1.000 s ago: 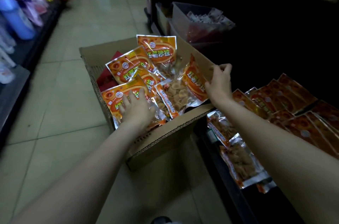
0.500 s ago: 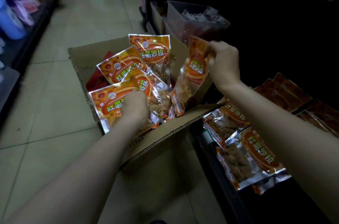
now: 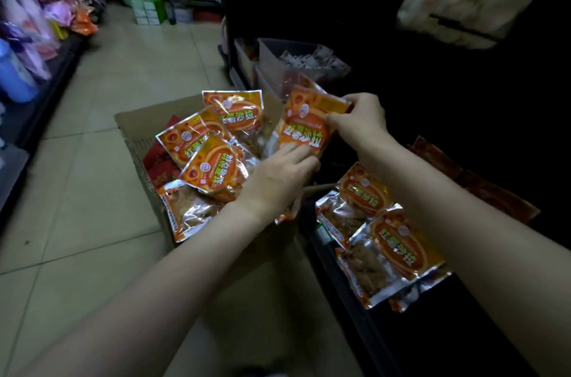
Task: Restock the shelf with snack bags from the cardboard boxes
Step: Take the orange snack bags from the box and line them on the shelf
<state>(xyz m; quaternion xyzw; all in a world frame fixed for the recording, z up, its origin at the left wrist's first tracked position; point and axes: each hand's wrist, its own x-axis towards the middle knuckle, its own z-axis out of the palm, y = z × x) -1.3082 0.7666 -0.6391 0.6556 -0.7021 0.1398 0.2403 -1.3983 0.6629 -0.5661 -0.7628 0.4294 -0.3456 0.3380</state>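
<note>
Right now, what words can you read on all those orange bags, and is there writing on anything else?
"红薯沙拉": big print on the held snack bag, which the right hand pinches and the left hand touches.
"红薯沙拉": on the front shelf bag.
"红薯沙拉": on the back bag in the cardboard box.
"HONGSHUSHALA": small curved print on the middle box bag, only just legible.
White sticker on the shelf edge: too small to read.
Packets in the grey bin: too blurred to read.

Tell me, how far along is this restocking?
Partway. Two orange bags already lie on the dark shelf. The right hand pinches another snack bag, which the left hand touches from below. Several bags wait in the cardboard box.
</note>
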